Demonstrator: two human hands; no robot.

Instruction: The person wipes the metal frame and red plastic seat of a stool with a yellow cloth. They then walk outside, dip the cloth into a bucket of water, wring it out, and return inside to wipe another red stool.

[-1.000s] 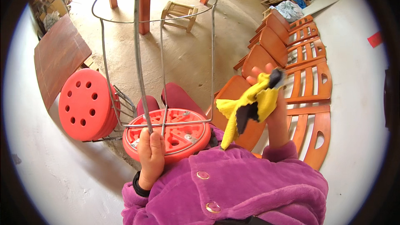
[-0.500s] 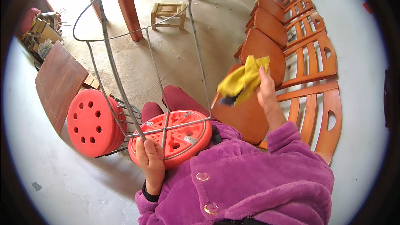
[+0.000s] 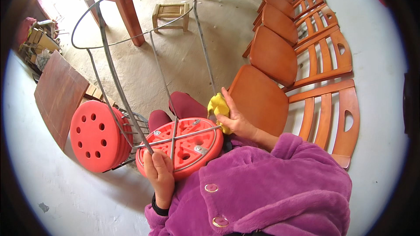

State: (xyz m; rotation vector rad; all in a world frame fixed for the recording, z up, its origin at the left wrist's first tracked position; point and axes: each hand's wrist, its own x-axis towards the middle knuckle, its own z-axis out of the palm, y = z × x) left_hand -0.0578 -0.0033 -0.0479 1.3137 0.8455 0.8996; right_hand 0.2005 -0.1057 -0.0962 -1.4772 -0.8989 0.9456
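An upturned stool lies across my lap, its round red plastic seat [image 3: 192, 142] underside up and its grey metal legs [image 3: 114, 75] rising to a ring at the far end. My left hand [image 3: 159, 169] is closed round a leg near the seat's left edge. At the seat's right edge, my right hand [image 3: 234, 120] presses a yellow cloth [image 3: 218, 107] against another leg, close to where it meets the cross bars. Part of the cloth is hidden behind the fingers.
To my left stand stacked red stools [image 3: 94, 135] with holed seats, beside a brown board [image 3: 61, 96]. A row of orange-brown wooden chairs [image 3: 260, 100] lines the right wall. Ahead are a small wooden stool [image 3: 171, 16] and a table [image 3: 127, 13].
My right hand has moved left and down with the yellow cloth, from above the nearest chair onto the stool's right leg. My left hand keeps its grip.
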